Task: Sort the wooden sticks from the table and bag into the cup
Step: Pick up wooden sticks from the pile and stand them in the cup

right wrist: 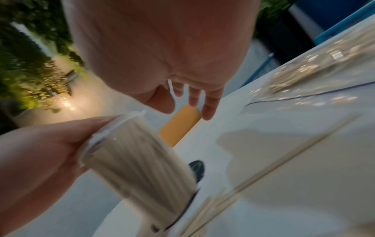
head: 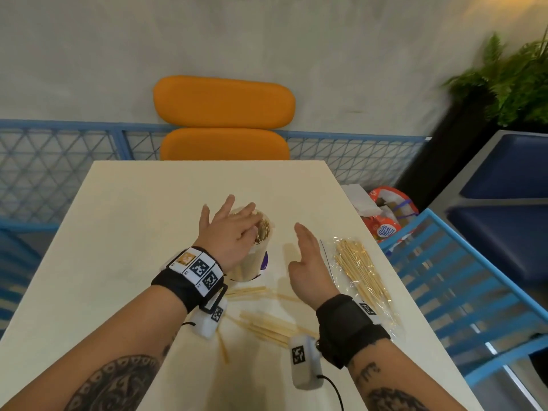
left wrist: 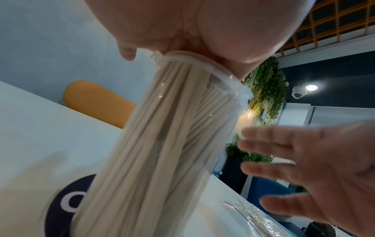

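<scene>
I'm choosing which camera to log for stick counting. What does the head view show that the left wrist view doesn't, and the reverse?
Head only: the loose sticks lying on the table near the person, and the full bag of sticks.

Left wrist only: the side of the clear cup, packed with sticks top to bottom.

Both: the left hand flat over the cup's mouth, and the right hand open beside it, apart from it.

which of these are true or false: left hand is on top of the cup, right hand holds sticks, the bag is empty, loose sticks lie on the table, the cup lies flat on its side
1. The left hand is on top of the cup: true.
2. The right hand holds sticks: false, it is open and holds nothing.
3. The bag is empty: false, sticks are inside.
4. Loose sticks lie on the table: true.
5. The cup lies flat on its side: false, it stands, tilted.
</scene>
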A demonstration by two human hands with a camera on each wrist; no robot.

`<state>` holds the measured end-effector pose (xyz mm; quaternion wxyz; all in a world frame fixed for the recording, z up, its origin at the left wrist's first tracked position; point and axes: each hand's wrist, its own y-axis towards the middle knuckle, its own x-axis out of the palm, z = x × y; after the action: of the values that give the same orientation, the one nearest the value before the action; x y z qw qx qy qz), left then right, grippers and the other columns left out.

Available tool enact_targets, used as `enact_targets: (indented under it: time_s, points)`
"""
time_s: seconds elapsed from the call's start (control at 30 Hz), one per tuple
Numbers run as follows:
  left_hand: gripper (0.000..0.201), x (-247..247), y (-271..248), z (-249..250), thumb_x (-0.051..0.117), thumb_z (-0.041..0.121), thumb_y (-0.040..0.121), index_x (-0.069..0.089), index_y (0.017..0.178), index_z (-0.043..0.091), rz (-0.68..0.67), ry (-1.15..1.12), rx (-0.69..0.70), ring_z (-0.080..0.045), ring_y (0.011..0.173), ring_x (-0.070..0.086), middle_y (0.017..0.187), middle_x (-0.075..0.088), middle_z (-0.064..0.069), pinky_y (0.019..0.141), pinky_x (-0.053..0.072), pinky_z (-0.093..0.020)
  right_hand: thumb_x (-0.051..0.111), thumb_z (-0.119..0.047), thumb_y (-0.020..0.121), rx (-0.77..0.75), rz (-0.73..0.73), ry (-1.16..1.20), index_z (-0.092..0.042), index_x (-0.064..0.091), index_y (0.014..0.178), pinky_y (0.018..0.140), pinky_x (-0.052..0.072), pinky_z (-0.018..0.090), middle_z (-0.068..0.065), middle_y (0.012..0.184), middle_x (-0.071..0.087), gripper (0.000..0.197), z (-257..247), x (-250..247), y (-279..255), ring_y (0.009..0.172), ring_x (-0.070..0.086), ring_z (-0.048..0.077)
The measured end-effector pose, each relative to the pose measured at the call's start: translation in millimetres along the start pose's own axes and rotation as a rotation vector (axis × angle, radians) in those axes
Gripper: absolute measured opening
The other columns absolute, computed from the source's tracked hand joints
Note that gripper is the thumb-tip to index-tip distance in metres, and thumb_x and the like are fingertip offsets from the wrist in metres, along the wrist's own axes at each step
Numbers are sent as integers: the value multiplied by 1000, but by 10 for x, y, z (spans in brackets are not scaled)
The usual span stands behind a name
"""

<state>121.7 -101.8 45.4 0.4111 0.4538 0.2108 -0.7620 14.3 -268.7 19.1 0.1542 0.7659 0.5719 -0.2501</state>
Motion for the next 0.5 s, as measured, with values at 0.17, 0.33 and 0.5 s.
enact_targets:
  time_s: [0.17,0.33,0.5]
  points:
    - [45,-73,-233,-91,39,35,105,40,149,34,222,-299,-3,-13,152,14,159,31,15,124,9,-44,43,1,91,229,-39,-302,-18,58,135,109,33,23,3,143,50,51,446,-142,-158,137,40,23]
    - [31,-6,-680,-129,51,16,99,59,124,33,444,-625,-247,-10,121,49,128,55,15,101,38,-26,55,-23,94,225,-229,-814,-17,60,92,89,53,39,7,109,54,8,514,-47,-326,106,55,29]
    - [29,254,-1028,-251,52,6,95,63,111,28,405,-769,-397,1,95,58,114,65,8,85,41,-23,55,-8,86,220,-238,-956,-12,71,93,80,56,33,6,95,66,18,374,83,-404,89,65,25]
